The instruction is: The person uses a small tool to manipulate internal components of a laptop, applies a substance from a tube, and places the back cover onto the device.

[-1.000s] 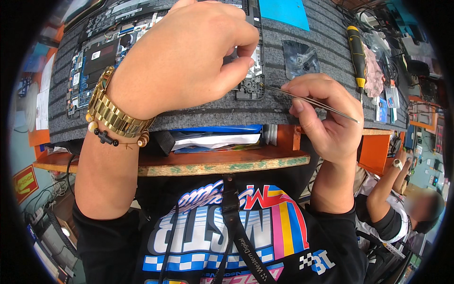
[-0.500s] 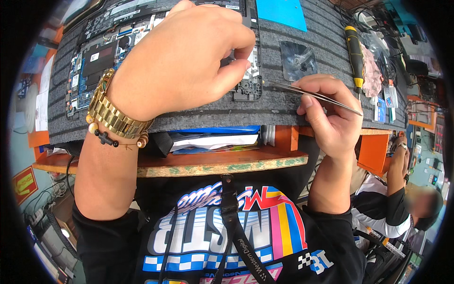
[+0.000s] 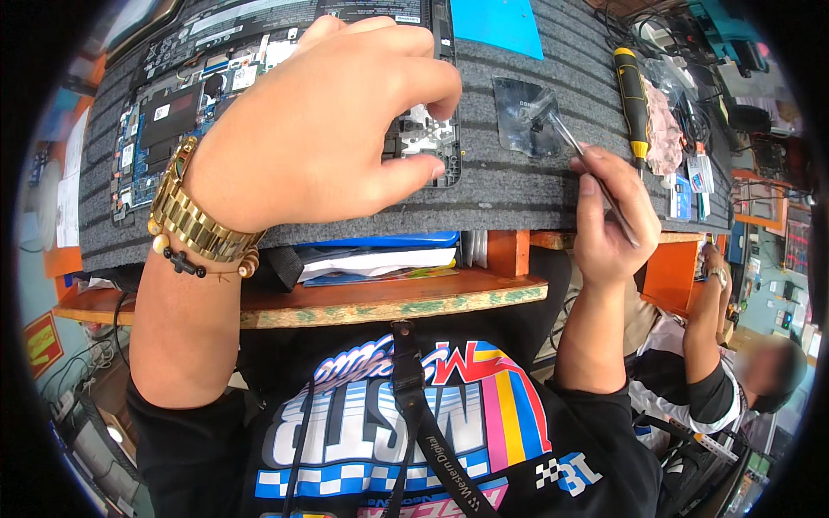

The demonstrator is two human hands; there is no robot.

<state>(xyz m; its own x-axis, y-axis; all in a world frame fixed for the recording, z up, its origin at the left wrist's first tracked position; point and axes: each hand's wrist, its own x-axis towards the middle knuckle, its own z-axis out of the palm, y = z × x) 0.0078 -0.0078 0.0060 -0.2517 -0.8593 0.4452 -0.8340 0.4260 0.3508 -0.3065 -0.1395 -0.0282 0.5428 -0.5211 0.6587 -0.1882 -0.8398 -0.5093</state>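
Note:
An opened laptop base (image 3: 164, 142) lies on the mat, its circuit board and black battery (image 3: 250, 28) exposed. My left hand (image 3: 332, 121) rests over the laptop's right part and hides much of it. Its thumb and forefinger are apart, with a metal bracket (image 3: 423, 129) showing between them. To the right, my right hand (image 3: 615, 207) grips metal tweezers (image 3: 566, 135). Their tips point at small dark bits on a shiny dark-grey pouch (image 3: 516, 129); whether they touch them I cannot tell.
A striped grey mat (image 3: 345, 223) covers the table. A blue sheet (image 3: 496, 26) lies at the back. Right of my right hand are a yellow-black screwdriver (image 3: 632, 104), pink crumpled material (image 3: 663, 138) and cables. Below the edge, an orange shelf (image 3: 414, 302) holds papers. Another person (image 3: 691, 371) sits at right.
My right hand has swung the tweezers from pointing at the laptop to pointing up at the pouch. My left thumb and forefinger have spread apart. The whole view has shifted slightly.

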